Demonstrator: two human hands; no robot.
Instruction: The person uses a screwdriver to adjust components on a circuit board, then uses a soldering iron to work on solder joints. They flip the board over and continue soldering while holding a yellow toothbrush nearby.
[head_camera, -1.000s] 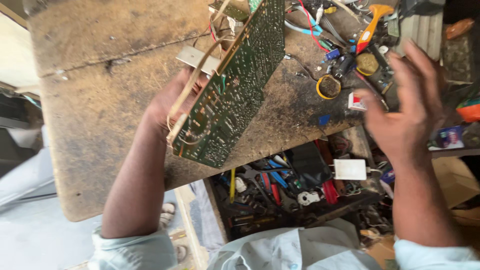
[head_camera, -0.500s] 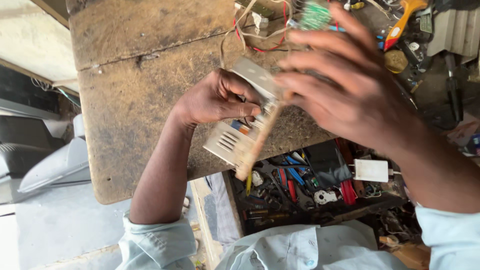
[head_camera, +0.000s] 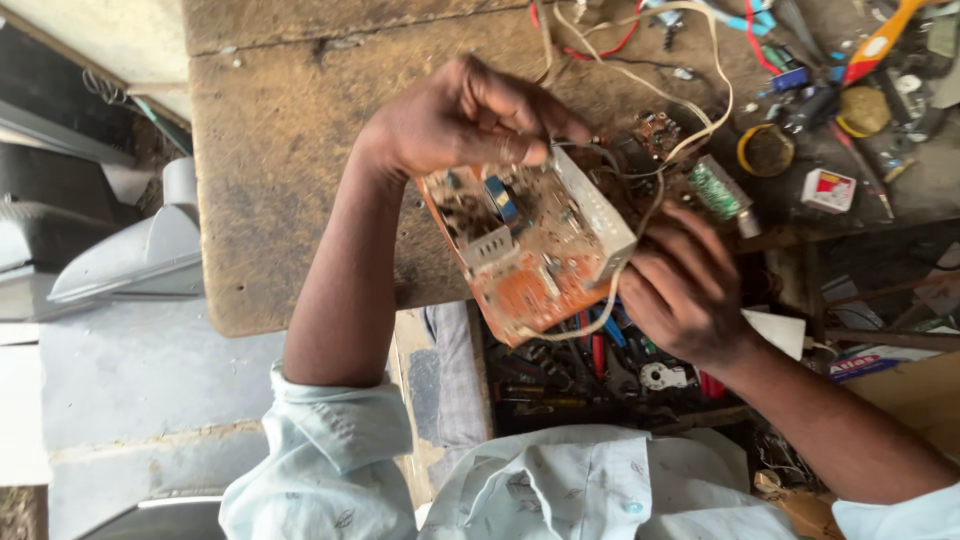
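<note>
The circuit board, which a second ago shows its green solder side and half a second ago stands edge-on, now faces up with its orange component side. The right hand, then raised and spread in front of the camera, now grips the board's right edge, while the left hand holds the top edge from above.
</note>
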